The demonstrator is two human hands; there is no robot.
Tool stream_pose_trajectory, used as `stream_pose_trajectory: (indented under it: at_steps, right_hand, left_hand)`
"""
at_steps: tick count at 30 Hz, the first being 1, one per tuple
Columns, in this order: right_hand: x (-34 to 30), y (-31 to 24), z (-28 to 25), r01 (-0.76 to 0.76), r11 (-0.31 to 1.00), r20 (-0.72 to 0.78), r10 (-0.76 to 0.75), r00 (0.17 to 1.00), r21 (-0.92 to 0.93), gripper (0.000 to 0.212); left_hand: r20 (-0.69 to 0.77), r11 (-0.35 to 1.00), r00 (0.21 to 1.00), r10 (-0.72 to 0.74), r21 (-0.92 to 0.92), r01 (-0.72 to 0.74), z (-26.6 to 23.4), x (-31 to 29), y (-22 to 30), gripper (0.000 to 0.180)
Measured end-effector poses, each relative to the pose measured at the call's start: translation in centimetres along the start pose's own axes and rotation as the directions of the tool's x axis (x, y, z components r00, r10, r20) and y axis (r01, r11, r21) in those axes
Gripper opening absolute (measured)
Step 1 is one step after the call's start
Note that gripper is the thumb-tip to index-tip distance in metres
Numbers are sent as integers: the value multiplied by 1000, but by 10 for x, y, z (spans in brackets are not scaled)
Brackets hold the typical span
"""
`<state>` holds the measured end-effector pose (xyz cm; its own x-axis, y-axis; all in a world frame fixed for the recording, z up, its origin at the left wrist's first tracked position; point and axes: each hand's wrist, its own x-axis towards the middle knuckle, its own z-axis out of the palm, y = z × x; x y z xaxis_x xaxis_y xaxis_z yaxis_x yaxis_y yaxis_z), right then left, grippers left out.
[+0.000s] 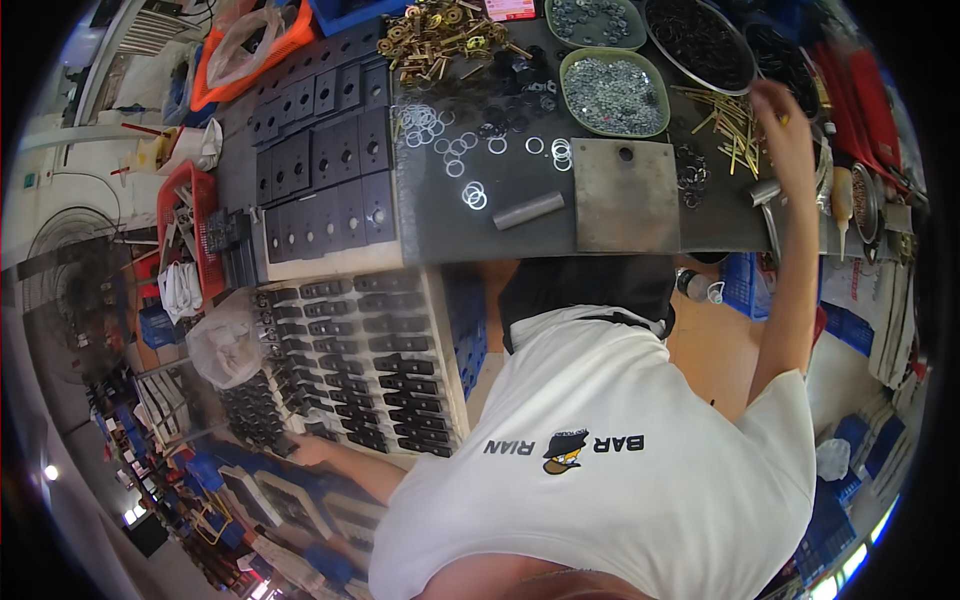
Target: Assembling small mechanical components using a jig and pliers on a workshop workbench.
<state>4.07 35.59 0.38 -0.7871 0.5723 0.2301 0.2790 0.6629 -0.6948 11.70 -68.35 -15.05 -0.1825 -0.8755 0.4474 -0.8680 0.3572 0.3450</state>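
Observation:
Out to the left, my left hand (312,450) has its fingers closed at the edge of a dense group of black metal parts (255,412), on one of those parts as far as I can make out. My right arm stretches over the bench on the right. There my right hand (788,135) is beside a round metal tray of black screws (700,45) and a second dark tray (782,65); its fingertips blend into the dark pieces, so their grip is unclear. Brass-coloured rods (735,135) lie left of that hand.
On the bench (440,220) are a square steel plate (628,200), a grey cylinder (530,210), loose washers (473,195) and a green bowl of small metal pieces (615,92). Black drilled plates (330,160) stand in rows at left. Below is a rack of black parts (400,390).

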Motion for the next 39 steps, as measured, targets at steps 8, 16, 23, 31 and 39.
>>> stream_pose_trajectory:
  at_steps: [8, 16, 23, 31, 39]
  right_hand:
    - [152, 154, -53, -2, 697, 189, 196, 962, -717, 39]
    - [156, 198, -41, 57, 748, 142, 50, 989, -661, 27]
    - [82, 94, -50, 49, 810, -58, -102, 993, -585, 29]
    - [-107, -81, 16, -401, 772, 475, 148, 868, 493, 25]
    - [-133, -91, 47, -415, 780, 515, 140, 846, 469, 24]
  left_hand:
    - [356, 213, 909, 215, -926, 312, -134, -133, 189, 43]
    - [361, 236, 13, 932, -634, 736, -225, -441, 363, 46]
    - [112, 345, -441, 891, -797, 496, -255, -528, 408, 49]
    - [-97, -74, -435, 895, -995, 70, -249, -524, 419, 43]
    - [-45, -26, -422, 906, -998, 52, -243, -523, 411, 42]
